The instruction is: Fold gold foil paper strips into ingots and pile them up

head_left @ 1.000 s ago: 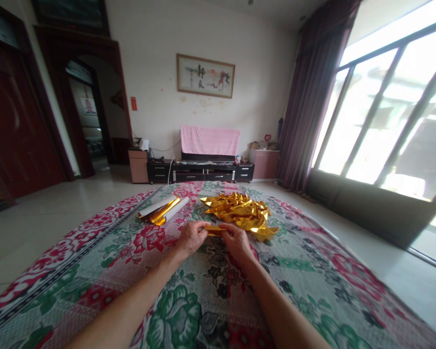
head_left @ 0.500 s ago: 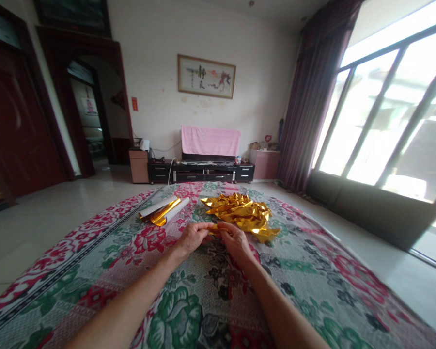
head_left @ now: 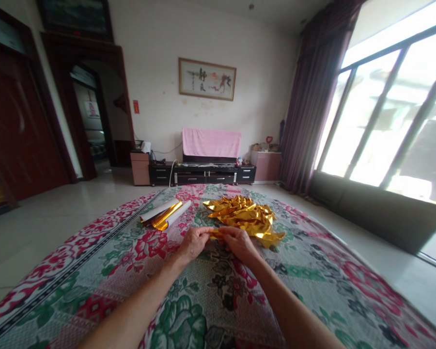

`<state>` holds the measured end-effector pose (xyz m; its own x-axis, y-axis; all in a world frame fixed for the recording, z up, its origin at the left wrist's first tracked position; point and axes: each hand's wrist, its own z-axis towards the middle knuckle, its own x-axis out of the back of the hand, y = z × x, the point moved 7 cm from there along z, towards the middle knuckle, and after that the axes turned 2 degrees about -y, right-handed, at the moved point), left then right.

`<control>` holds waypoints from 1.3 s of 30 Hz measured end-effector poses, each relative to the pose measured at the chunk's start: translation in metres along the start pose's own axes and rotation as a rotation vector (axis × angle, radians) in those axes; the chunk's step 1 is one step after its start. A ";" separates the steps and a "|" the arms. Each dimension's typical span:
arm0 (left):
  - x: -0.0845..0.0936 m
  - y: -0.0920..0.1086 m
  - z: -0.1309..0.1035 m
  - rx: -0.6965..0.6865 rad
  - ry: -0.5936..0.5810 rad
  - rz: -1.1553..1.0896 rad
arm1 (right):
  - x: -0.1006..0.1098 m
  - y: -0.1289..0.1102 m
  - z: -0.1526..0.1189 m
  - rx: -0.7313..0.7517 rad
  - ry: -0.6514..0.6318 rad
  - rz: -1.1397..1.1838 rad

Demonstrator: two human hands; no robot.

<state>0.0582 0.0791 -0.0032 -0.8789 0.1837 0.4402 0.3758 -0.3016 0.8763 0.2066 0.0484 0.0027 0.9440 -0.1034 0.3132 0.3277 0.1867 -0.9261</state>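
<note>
Between my two hands is a small piece of gold foil (head_left: 215, 233), pinched at both ends just above the flowered cloth. My left hand (head_left: 195, 242) is closed on its left end, and my right hand (head_left: 238, 242) grips the right end. Just behind and to the right of my hands lies a pile of folded gold foil pieces (head_left: 245, 213). One pointed piece (head_left: 272, 239) sits at the pile's near right edge. To the left, sheets of gold foil with white backs (head_left: 165, 214) lie loosely rolled.
A round surface under the flowered cloth (head_left: 181, 315) fills the foreground. Beyond it stand a low black cabinet (head_left: 205, 175) and a pink cloth (head_left: 211, 142) draped over something. Purple curtains (head_left: 308, 102) and a large window are at the right.
My hands have drawn slightly apart, with the foil piece still between them. The whole view has shifted a little.
</note>
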 end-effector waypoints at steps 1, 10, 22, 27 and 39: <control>-0.001 0.000 0.000 0.000 -0.003 -0.008 | 0.000 0.001 0.002 0.021 -0.014 -0.002; -0.001 0.000 -0.003 0.083 0.018 -0.100 | -0.002 0.006 0.005 -0.007 -0.056 0.003; 0.003 0.008 0.006 0.000 0.020 0.005 | 0.002 -0.007 0.004 0.116 0.072 -0.194; 0.004 0.007 0.003 -0.027 0.047 0.024 | 0.001 -0.018 0.001 0.165 0.105 -0.272; 0.006 0.007 0.002 0.013 0.081 0.049 | -0.001 -0.018 0.001 0.238 0.099 -0.308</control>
<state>0.0561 0.0799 0.0060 -0.8802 0.0927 0.4655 0.4220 -0.2961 0.8569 0.1997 0.0460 0.0190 0.7959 -0.2811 0.5362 0.6053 0.3525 -0.7137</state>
